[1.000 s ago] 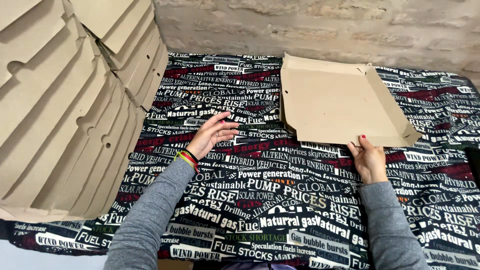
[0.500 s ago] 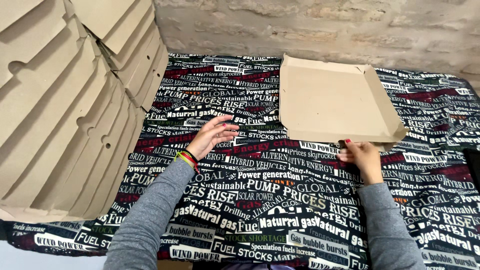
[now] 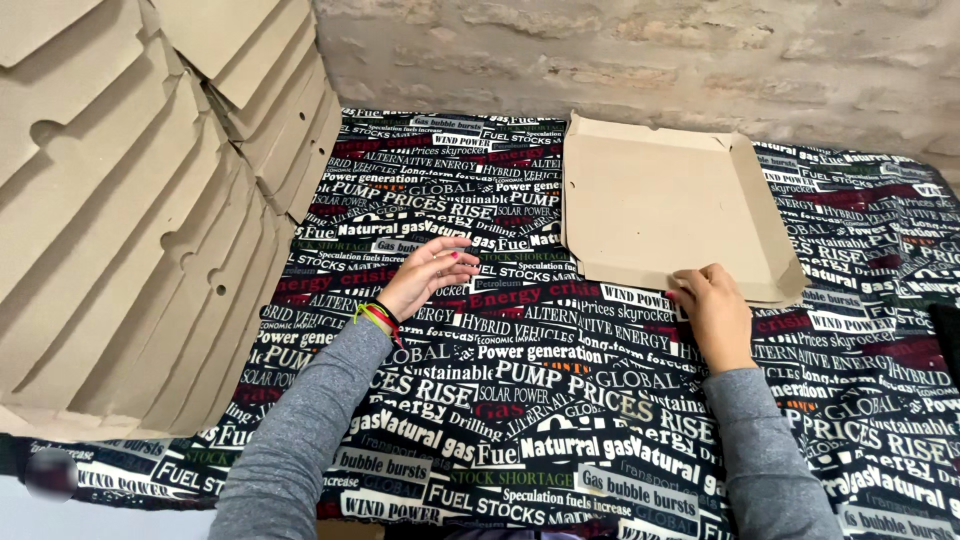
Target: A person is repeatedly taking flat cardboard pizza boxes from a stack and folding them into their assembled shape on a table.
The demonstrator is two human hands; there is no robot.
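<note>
A flat brown cardboard box (image 3: 650, 195) with low folded-up sides lies open on the printed cloth at the far right. My right hand (image 3: 712, 308) grips its near edge, fingers curled over the front flap. My left hand (image 3: 432, 272) rests on the cloth to the left of the box, apart from it, with fingers spread and nothing in it. Coloured bracelets circle my left wrist. Both arms are in grey sleeves.
A tall slanted stack of unfolded cardboard box blanks (image 3: 130, 220) fills the left side of the table. The black cloth (image 3: 520, 400) with white lettering covers the table. A rough brick wall (image 3: 640, 55) runs behind it.
My right hand has slid left along the box's near edge. The box's right side flap has come up from splayed to raised. My left hand has barely moved.
</note>
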